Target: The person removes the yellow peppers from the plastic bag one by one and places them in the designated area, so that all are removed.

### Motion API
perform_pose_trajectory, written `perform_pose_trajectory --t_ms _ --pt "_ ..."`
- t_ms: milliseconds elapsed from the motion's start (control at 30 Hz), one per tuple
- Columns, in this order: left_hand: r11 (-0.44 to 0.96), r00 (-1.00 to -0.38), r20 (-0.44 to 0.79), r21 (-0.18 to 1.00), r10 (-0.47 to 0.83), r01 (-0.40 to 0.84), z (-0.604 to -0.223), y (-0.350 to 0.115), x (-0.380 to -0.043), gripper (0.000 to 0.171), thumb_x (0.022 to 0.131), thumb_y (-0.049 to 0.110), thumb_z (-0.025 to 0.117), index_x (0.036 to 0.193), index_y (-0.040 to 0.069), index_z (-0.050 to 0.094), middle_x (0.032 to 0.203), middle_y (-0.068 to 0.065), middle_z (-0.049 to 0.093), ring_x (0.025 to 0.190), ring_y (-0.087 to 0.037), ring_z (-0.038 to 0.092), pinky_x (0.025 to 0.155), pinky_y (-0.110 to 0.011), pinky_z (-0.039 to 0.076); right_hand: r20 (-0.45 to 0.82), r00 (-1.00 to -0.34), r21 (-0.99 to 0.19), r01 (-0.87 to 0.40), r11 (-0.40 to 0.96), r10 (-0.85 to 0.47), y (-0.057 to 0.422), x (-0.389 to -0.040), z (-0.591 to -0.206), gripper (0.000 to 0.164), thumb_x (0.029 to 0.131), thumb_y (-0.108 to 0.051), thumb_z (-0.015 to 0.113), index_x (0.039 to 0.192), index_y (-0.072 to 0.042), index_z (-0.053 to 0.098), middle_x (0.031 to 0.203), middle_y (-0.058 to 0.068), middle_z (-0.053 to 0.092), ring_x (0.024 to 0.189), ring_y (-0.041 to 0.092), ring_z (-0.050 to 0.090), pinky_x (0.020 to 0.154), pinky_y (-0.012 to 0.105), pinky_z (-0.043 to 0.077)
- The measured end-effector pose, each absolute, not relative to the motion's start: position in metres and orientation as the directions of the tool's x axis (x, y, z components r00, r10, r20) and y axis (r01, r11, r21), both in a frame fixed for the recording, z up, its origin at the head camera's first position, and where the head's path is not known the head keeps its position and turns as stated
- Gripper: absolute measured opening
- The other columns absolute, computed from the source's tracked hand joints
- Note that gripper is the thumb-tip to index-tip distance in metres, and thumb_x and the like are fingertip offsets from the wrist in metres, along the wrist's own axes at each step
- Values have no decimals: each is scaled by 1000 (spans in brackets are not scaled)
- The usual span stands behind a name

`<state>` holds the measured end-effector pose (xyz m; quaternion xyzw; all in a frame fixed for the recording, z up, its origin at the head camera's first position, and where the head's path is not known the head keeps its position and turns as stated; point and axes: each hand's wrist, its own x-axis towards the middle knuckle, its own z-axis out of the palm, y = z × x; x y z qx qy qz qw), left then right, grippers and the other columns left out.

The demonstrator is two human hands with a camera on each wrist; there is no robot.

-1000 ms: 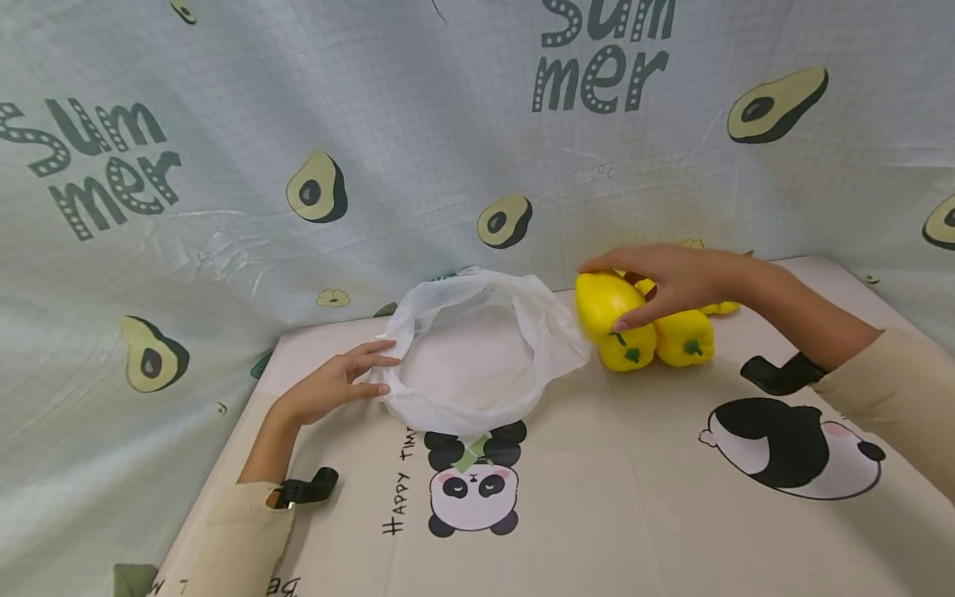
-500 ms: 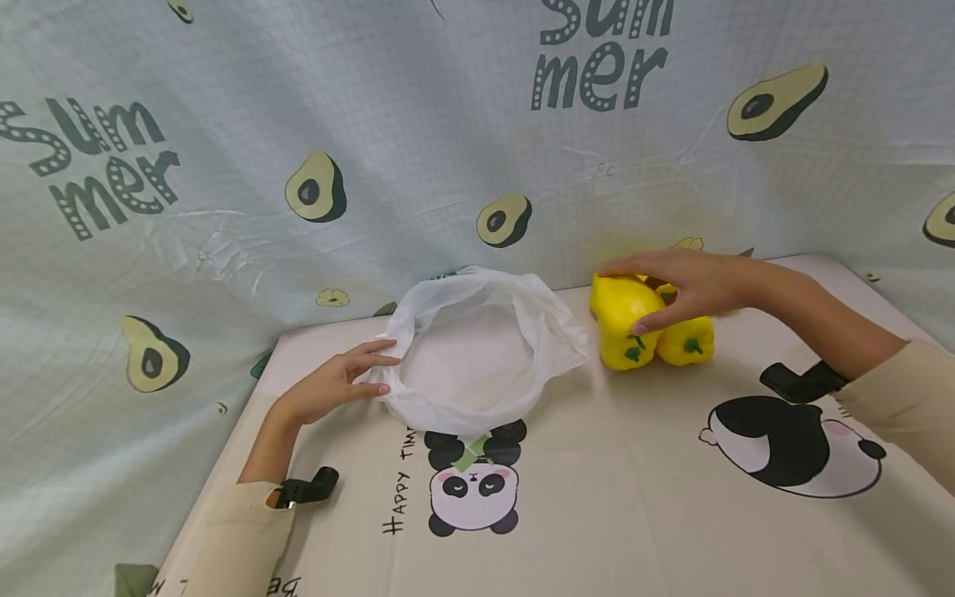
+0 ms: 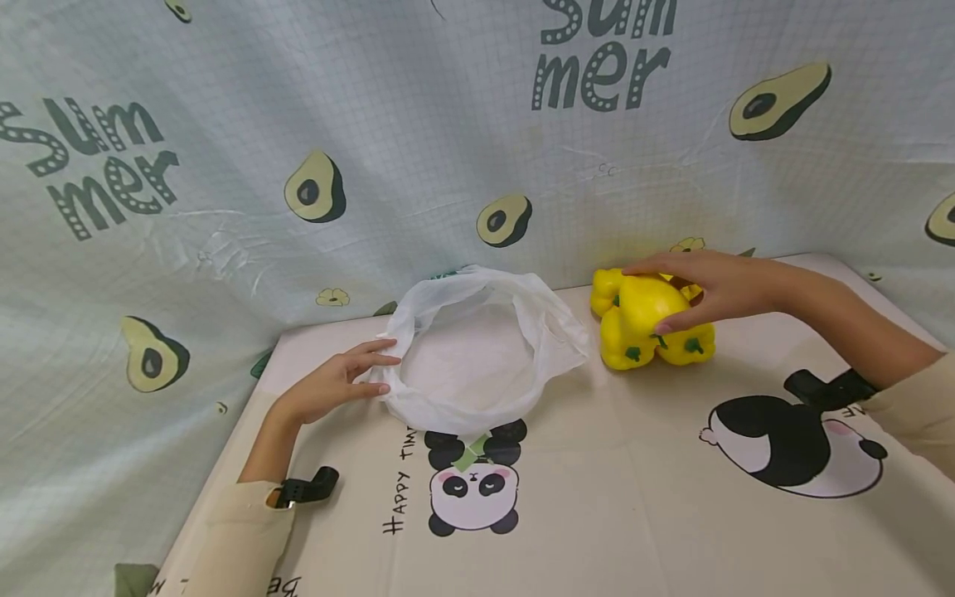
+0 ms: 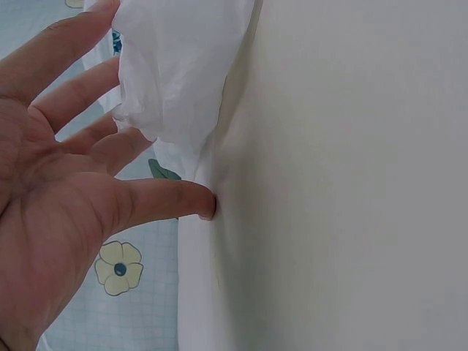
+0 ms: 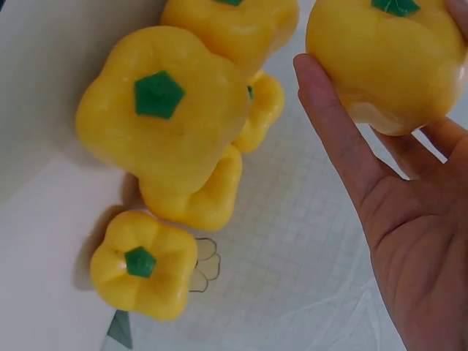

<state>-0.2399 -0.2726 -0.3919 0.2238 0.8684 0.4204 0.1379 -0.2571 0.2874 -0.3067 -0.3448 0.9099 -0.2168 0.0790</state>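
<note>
In the head view my right hand (image 3: 709, 286) holds a yellow bell pepper (image 3: 646, 305) with a green stem, thumb on the near side and fingers on the far side. The right wrist view shows this held pepper (image 5: 387, 58) apart from the others. Several more yellow peppers (image 3: 625, 344) sit close together beneath and around it, partly hidden by the hand. My left hand (image 3: 336, 383) touches the left rim of a white plastic bag (image 3: 558, 340), whose mouth is spread wide. In the left wrist view its fingers are spread and fairly straight at the bag's edge (image 4: 175, 73).
A pale tablecloth (image 3: 597, 514) with printed pandas and lettering covers the table. Behind it hangs a light curtain (image 3: 403, 124) printed with avocados and "Summer". One small pepper (image 5: 145, 265) lies near the table's edge by the curtain.
My right hand has moved rightward with the held pepper, from beside the bag to over the other peppers, uncovering one at the pile's left. The left hand and bag have stayed put.
</note>
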Motion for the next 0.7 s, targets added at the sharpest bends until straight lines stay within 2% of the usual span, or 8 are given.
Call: perform_pose_trajectory --t_ms 167,367,567,700 --pt "558 -868 -56 786 494 267 -393 -273 -240 47 94 15 73 137 -1 61 163 -12 32 155 -38 11 122 -63 15 6 -767 -468 -570 676 -642 298 -254 -309 77 85 -33 81 151 -14 46 148 13 51 117 28 56 95 53 53" --pt "561 -868 -58 784 494 267 -393 -274 -240 48 94 16 74 137 0 61 163 -12 33 155 -38 11 122 -62 16 26 -790 -463 -553 693 -613 313 -249 -311 77 86 -34 80 153 -15 45 150 15 49 125 34 53 100 61 47" --pt "556 -866 -58 787 497 267 -394 -274 -241 48 94 15 73 137 0 61 163 -12 32 155 -38 10 121 -63 16 33 -811 -464 -530 710 -584 330 -242 -313 78 87 -29 80 154 -12 43 152 18 46 121 35 55 88 53 56" --pt "555 -863 -52 785 502 275 -393 -273 -241 47 94 15 73 137 -1 61 163 -12 33 155 -39 11 121 -64 16 36 -820 -464 -520 717 -571 339 -241 -316 78 87 -28 80 154 -12 42 153 19 45 123 38 55 85 56 58"
